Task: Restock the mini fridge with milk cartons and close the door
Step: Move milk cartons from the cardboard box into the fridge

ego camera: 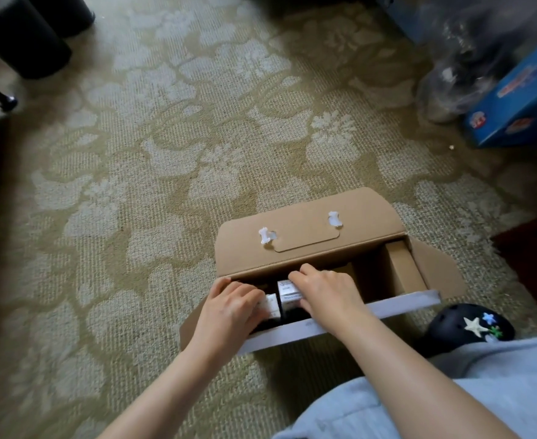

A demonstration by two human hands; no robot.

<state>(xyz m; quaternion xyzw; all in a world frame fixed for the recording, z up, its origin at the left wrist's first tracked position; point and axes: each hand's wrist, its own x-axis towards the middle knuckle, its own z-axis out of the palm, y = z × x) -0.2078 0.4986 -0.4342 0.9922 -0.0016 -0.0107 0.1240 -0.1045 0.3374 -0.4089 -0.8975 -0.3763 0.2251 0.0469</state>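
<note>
**Overhead, both grips worked inside the open box**

Viewed from the head camera, an open cardboard box point(340, 321) lay on the floral carpet point(165, 153), near the person and slightly right of centre. Its lid flap point(308, 229) was folded back on the far side, showing two white plastic handle ends. Two milk cartons stood side by side in the left part of the box. The left grip point(229, 307) was clenched around the left carton point(271, 307), fingers curled over its top edge. The right grip point(327, 293) grasped the right carton point(287, 293), fingertips hooked over the far edge of its top. Both forearms entered from the near edge of the view. A cardboard insert point(403, 270) occupied the right end of the box. A dark shoe with star charms point(460, 324) sat just beside the box at near right. A blue printed box point(520, 109) and a clear plastic bag point(450, 74) lay at far right, and dark cylinders point(23, 42) stood at far left.
</note>
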